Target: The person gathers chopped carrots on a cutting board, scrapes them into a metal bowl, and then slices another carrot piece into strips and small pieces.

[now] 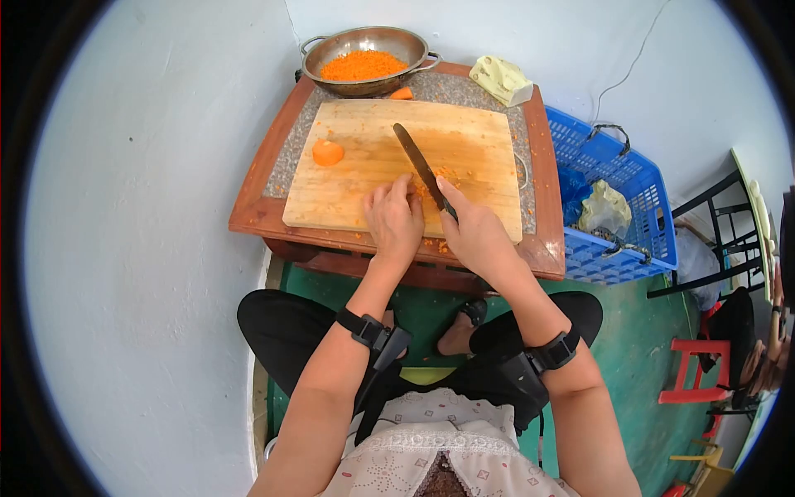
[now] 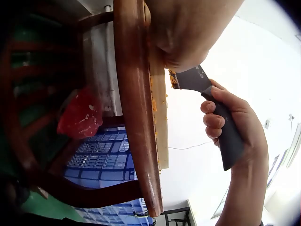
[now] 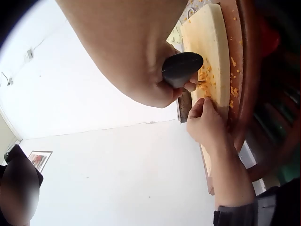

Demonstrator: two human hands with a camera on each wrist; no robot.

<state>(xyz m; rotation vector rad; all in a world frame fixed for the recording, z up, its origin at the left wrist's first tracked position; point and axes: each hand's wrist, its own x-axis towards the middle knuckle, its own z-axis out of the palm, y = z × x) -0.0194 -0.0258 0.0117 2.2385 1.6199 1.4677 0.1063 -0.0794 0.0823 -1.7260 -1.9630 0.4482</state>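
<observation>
My right hand (image 1: 476, 232) grips the black handle (image 2: 225, 127) of a kitchen knife (image 1: 418, 161). Its dark blade slants across the wooden cutting board (image 1: 356, 199), tip toward the far side. Finely chopped carrot (image 1: 447, 176) lies along the blade. Just left of the blade, my left hand (image 1: 396, 219) rests on the board with bent fingers. In the right wrist view its thumb and fingertips (image 3: 200, 106) come together at the orange bits; I cannot tell whether they hold a piece. A carrot chunk (image 1: 328, 152) sits at the board's left side.
Behind the board stands a metal pan (image 1: 364, 87) holding chopped carrot, with another carrot piece (image 1: 402, 94) beside it. A crumpled pale yellow packet (image 1: 501, 80) lies at the table's back right corner. A blue plastic basket (image 1: 617, 248) stands right of the table (image 1: 248, 217); a wall is on the left.
</observation>
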